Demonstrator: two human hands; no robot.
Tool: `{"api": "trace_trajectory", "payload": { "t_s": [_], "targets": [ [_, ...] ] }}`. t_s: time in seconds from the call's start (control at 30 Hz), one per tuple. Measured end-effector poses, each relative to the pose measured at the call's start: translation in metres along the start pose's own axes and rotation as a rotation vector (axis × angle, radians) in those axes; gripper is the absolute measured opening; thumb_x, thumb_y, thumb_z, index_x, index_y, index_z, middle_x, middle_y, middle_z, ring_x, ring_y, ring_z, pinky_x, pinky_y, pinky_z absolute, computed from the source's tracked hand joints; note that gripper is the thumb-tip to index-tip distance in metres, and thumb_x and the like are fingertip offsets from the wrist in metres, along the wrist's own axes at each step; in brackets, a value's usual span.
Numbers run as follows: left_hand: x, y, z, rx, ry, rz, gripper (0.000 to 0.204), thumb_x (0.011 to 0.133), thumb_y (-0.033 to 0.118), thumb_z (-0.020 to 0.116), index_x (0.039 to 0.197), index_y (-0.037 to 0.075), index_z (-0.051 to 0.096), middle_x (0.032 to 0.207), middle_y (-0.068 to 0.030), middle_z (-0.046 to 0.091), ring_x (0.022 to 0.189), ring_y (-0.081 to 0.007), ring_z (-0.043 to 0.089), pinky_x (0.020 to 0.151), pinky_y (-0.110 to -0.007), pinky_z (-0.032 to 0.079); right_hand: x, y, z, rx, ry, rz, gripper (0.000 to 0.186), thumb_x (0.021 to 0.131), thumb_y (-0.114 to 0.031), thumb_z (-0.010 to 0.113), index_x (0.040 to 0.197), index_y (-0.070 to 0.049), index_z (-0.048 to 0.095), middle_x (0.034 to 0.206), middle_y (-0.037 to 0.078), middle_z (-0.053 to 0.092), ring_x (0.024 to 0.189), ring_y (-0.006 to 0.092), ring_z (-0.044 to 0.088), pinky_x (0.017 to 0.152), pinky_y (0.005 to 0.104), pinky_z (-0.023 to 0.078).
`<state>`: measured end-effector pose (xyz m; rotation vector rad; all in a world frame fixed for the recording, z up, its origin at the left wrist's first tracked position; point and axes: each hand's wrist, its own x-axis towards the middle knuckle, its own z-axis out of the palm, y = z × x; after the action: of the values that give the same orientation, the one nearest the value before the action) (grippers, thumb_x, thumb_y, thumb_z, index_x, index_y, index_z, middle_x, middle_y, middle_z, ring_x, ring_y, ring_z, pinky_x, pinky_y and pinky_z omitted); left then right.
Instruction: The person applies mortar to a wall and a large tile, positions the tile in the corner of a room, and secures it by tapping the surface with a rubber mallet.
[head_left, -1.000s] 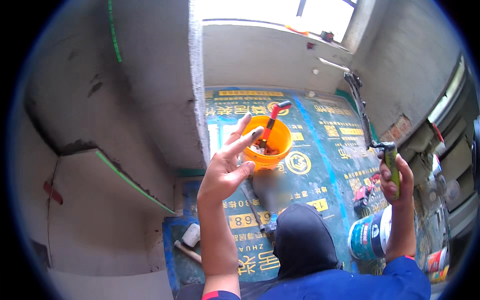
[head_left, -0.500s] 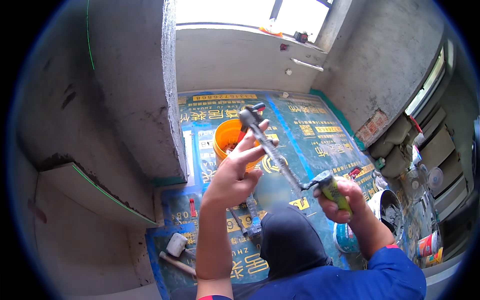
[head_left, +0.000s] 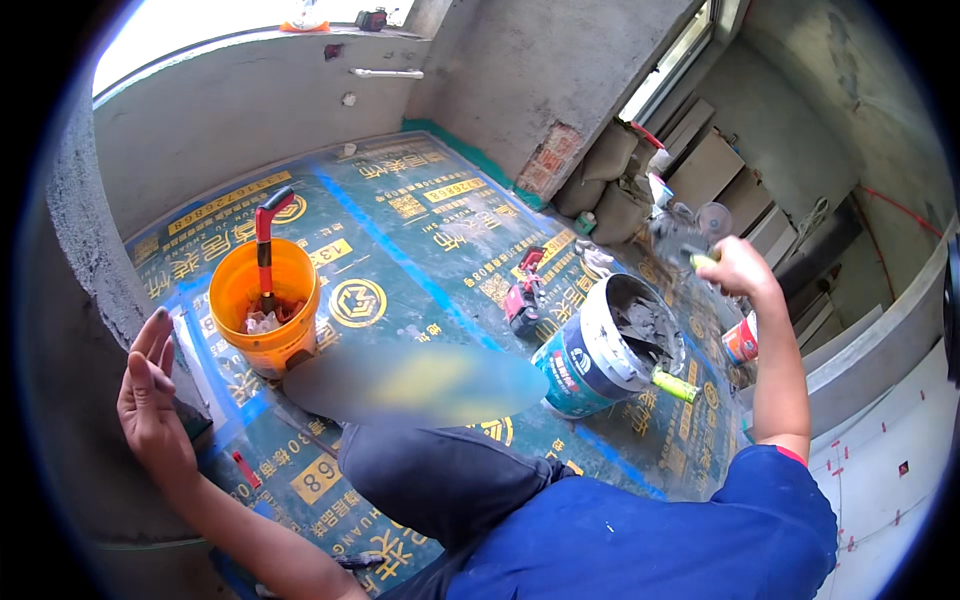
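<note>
My right hand (head_left: 740, 266) grips the lime-green handle of a trowel, its mortar-coated blade (head_left: 678, 240) raised beyond the white bucket (head_left: 570, 365), which holds grey mortar (head_left: 640, 320) and another green-handled tool (head_left: 676, 385). My left hand (head_left: 150, 400) is raised at the left near the rough wall edge (head_left: 75, 200), fingers loosely bent and apart, holding nothing. Right of it an orange bucket (head_left: 250, 335) holds rubble and an upright red-and-black-handled tool (head_left: 264, 245).
Printed green sheeting (head_left: 420, 210) covers the floor. A red-and-black tool (head_left: 522, 310) lies by the white bucket; a red-and-white pail (head_left: 740, 340) stands farther right. Sacks (head_left: 600, 175) and boards (head_left: 700, 170) lean at the back. A white tiled surface (head_left: 880, 480) shows lower right.
The view has swung right. My left hand has dropped away leftward from the trowel's blade; my right hand has carried the trowel right and up, over beyond the white bucket.
</note>
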<state>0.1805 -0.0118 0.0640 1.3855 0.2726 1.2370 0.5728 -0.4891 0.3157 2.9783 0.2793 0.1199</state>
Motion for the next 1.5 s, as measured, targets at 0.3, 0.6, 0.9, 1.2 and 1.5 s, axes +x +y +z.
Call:
{"api": "trace_trajectory", "payload": {
  "t_s": [0.3, 0.6, 0.9, 1.2, 1.5],
  "targets": [
    [-0.007, 0.011, -0.030, 0.186, 0.032, 0.025, 0.023, 0.099, 0.029, 0.046, 0.111, 0.011, 0.055, 0.139, -0.0173, 0.049, 0.132, -0.0285, 0.045, 0.112, -0.043, 0.032, 0.026, -0.073, 0.105, -0.602, -0.379, -0.058, 0.027, 0.066, -0.009, 0.063, 0.090, -0.004, 0.074, 0.094, 0.015, 0.071, 0.091, 0.0256, 0.070, 0.079, 0.0356, 0.055],
    [-0.017, 0.022, -0.033, 0.441, 0.058, 0.054, 0.035, 0.096, 0.043, 0.046, 0.118, 0.018, 0.056, 0.141, -0.0136, 0.048, 0.132, -0.0290, 0.045, 0.111, -0.048, 0.032, 0.103, -0.160, 0.152, -0.625, -0.785, -0.231, 0.019, 0.080, -0.001, 0.053, 0.089, 0.008, 0.067, 0.084, 0.021, 0.069, 0.068, 0.0272, 0.070, 0.060, 0.0384, 0.058],
    [-0.017, 0.049, -0.039, 0.465, -0.002, 0.130, 0.030, 0.095, 0.037, 0.052, 0.112, 0.014, 0.061, 0.137, -0.0157, 0.052, 0.126, -0.0287, 0.051, 0.109, -0.047, 0.035, 0.132, -0.199, 0.059, -0.558, -0.785, -0.639, 0.022, 0.077, -0.013, 0.067, 0.091, 0.005, 0.066, 0.079, 0.014, 0.067, 0.065, 0.0202, 0.069, 0.053, 0.0335, 0.057],
    [-0.065, 0.104, -0.056, 0.635, 0.265, 0.420, 0.027, 0.100, 0.018, 0.044, 0.099, 0.000, 0.065, 0.124, -0.0240, 0.059, 0.120, -0.0337, 0.055, 0.106, -0.044, 0.040, 0.111, -0.179, 0.249, 0.637, -0.779, -0.289, 0.031, 0.092, -0.038, 0.062, 0.091, -0.007, 0.064, 0.067, 0.003, 0.057, 0.048, 0.0158, 0.053, 0.042, 0.0309, 0.043],
    [-0.124, 0.189, -0.107, 0.723, 1.309, 0.775, 0.029, 0.097, 0.028, 0.050, 0.095, 0.000, 0.056, 0.096, -0.0155, 0.063, 0.093, -0.0255, 0.061, 0.083, -0.034, 0.045, -0.004, -0.067, 0.529, 0.802, -1.111, 0.228, 0.030, 0.089, -0.035, 0.065, 0.100, -0.009, 0.057, 0.079, 0.006, 0.063, 0.063, 0.0181, 0.060, 0.050, 0.0314, 0.048]
  ]
}}
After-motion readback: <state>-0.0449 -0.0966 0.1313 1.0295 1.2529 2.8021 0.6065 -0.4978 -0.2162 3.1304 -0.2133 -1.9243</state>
